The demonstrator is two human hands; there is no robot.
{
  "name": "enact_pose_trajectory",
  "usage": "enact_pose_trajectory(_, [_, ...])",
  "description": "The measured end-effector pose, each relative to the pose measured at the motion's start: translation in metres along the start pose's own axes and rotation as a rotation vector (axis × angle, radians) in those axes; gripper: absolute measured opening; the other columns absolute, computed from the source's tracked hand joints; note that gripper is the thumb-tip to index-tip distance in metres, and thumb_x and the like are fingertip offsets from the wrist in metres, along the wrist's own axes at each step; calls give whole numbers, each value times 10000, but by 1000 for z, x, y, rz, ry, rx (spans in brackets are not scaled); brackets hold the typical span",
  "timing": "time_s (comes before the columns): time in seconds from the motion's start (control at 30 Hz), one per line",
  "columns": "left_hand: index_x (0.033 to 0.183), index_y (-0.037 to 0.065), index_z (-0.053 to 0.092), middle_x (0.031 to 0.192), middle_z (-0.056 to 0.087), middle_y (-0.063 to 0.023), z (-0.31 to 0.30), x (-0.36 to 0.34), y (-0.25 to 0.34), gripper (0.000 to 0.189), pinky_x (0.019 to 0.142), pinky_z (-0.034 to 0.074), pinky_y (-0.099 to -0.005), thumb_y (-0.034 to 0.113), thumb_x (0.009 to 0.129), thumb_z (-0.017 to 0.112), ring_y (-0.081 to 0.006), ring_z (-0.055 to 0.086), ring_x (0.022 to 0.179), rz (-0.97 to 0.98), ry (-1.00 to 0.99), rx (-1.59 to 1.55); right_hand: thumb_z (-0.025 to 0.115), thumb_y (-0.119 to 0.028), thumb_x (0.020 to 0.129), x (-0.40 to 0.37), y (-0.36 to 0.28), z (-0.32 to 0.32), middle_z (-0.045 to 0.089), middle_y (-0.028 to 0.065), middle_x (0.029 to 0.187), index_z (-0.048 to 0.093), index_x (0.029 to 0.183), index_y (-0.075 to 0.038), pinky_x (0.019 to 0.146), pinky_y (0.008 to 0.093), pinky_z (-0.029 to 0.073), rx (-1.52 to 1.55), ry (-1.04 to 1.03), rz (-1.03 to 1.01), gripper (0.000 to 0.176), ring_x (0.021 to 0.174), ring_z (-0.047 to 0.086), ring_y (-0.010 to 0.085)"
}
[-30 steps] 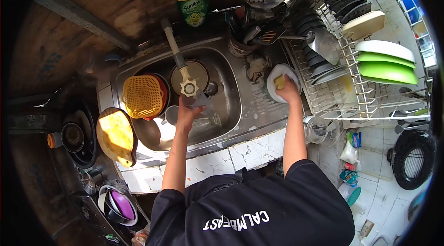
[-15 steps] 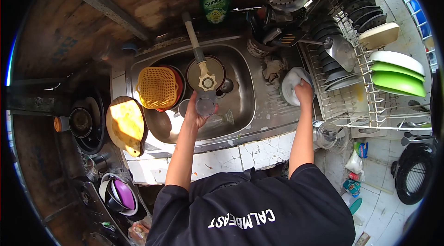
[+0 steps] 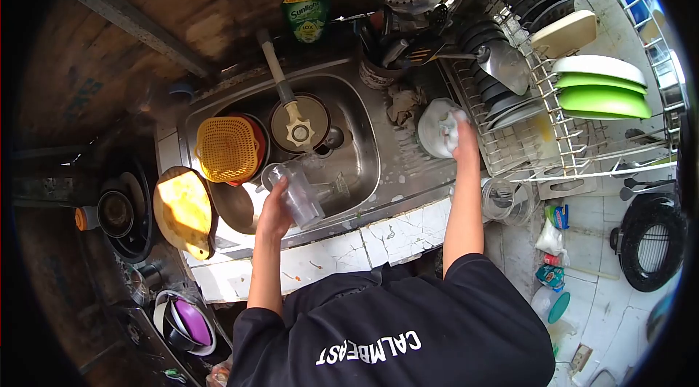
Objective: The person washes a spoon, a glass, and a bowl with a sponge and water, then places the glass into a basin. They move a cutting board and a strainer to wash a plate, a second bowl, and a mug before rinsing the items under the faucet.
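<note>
My left hand (image 3: 274,214) grips a clear plastic cup (image 3: 302,201), held tilted over the front of the steel sink (image 3: 370,161). At the right, my right hand (image 3: 466,141) has its fingers closed on a white, foam-covered wad (image 3: 453,132) at a bowl (image 3: 431,141) on the drainboard. Suds hide what lies under the fingers. Behind the cup, the faucet (image 3: 297,128) hangs over a round pot (image 3: 317,112) in the basin. A yellow basket (image 3: 227,148) sits at the basin's left, and a clear glass (image 3: 339,184) lies near the cup.
A dish rack (image 3: 561,147) with plates and bowls stands at the right. Beside the bowl are a crumpled cloth (image 3: 405,104) and a utensil holder (image 3: 376,75). A round wooden board (image 3: 183,208) rests left of the sink; a green soap pouch (image 3: 306,17) is behind it.
My left hand has drawn the cup back from under the faucet and turned it sideways. My right hand stays at the foamy bowl, with its fingers shifted. The whole view has moved slightly.
</note>
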State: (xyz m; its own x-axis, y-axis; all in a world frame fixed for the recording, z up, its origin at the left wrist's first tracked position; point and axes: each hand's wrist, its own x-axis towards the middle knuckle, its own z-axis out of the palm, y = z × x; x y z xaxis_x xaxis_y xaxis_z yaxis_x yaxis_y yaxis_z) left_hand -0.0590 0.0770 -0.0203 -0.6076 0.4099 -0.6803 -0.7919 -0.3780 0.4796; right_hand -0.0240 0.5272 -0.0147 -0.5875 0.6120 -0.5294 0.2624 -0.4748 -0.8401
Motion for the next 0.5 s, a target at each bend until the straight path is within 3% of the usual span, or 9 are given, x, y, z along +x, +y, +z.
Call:
enact_pose_trajectory(0.13, [1244,-3,478,1111,603,-125,-21,-39,11,478,851,516,-402,323,910,583,-238,619,995,291,64,167,613,-238,811,20,11,1,634,107,803,643,918,14,548,311,463,-134,105,-196,275,667,610,158])
enact_pose_trajectory(0.17, [1260,-42,455,1131,594,-141,-24,-48,14,488,860,519,-394,228,885,612,-244,615,1010,382,138,233,580,-206,815,24,12,1,636,125,807,644,905,46,577,313,474,-208,167,-250,275,699,614,155])
enact_pose_trajectory(0.2, [1300,-35,433,1195,559,-146,-23,-57,18,605,923,491,-399,135,780,691,-258,584,1076,483,142,270,580,-206,815,26,11,3,636,125,807,644,905,46,577,313,474,-210,157,-252,275,699,614,155])
enact_pose_trajectory(0.27, [1334,-8,421,1245,518,-140,-16,-73,27,748,990,441,-391,88,667,746,-261,533,1155,702,211,582,538,-182,816,29,11,6,627,130,798,638,905,66,621,321,471,-454,299,-309,281,741,604,160])
enact_pose_trajectory(0.3, [1335,15,417,1238,453,-131,-11,-79,33,828,1007,415,-377,15,592,781,-230,493,1181,700,234,617,538,-182,816,36,10,1,627,130,798,638,905,66,621,321,471,-454,280,-311,281,741,604,160])
enact_pose_trajectory(0.37, [1302,35,440,1239,474,-121,-18,-79,31,805,1029,389,-403,79,591,814,-277,488,1192,976,230,935,569,-229,827,51,22,-3,610,116,798,631,946,51,655,357,469,-442,268,-354,310,733,590,191])
enact_pose_trajectory(0.4, [1286,39,449,1248,482,-121,-11,-85,33,799,1042,376,-415,104,587,830,-299,480,1205,1101,270,1148,611,-303,833,19,6,13,603,90,809,622,985,11,670,395,464,-272,242,-184,349,692,573,204])
enact_pose_trajectory(0.47, [1264,55,456,1281,496,-147,-12,-81,29,778,1066,351,-436,144,598,847,-337,459,1242,1181,98,1025,631,-337,843,-20,-15,33,606,60,915,616,992,-47,628,308,470,-271,157,-137,326,774,576,159])
enact_pose_trajectory(0.5, [1261,78,457,1308,503,-152,-13,-79,25,760,1071,348,-439,151,613,848,-342,444,1271,1201,37,943,628,-318,850,-32,-22,36,610,68,957,612,1034,-33,636,286,469,-177,3,-80,340,811,582,153])
